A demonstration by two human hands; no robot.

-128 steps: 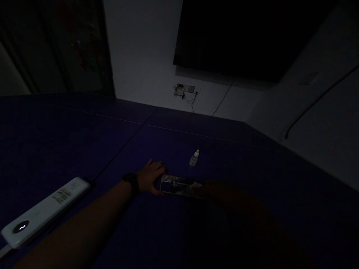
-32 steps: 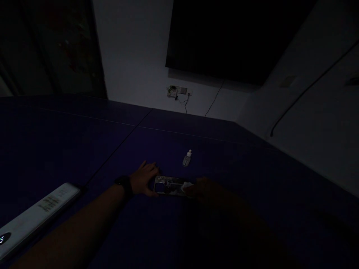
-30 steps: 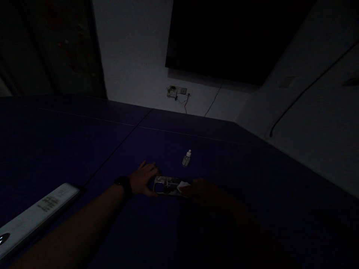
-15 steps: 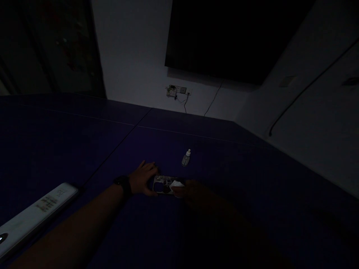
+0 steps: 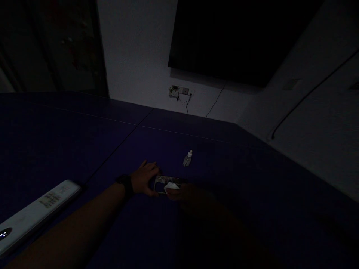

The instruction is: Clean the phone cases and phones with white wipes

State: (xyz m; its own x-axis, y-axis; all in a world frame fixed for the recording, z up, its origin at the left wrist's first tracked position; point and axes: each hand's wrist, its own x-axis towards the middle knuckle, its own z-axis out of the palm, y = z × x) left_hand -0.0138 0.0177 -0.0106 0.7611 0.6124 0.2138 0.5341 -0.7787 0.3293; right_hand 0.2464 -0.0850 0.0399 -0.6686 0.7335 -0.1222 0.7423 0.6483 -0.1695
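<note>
two hands on one phone case [image 5: 164, 184] here, lying flat on the dark blue table [image 5: 84, 142], well in from the far edge and nearer the right side. left hand [image 5: 144, 179] is spread flat, fingers open, pinning the case's left end rather than gripping it. right hand [image 5: 183, 192] is in deep shadow, fingers pinched shut on a little white wipe [image 5: 170, 186] pressed onto the case.

what's changed: a second ago the wipe sat near the case's right end, now it's slid over close to the camera cutout on the left, almost up against the left hand. the case itself hasn't budged. so i'd guess most of its length has been rubbed over by now.

small dropper bottle [image 5: 187, 158] stands upright just beyond the case, apart from both hands. a white power strip [image 5: 36, 213] lies by the near left edge.
</note>
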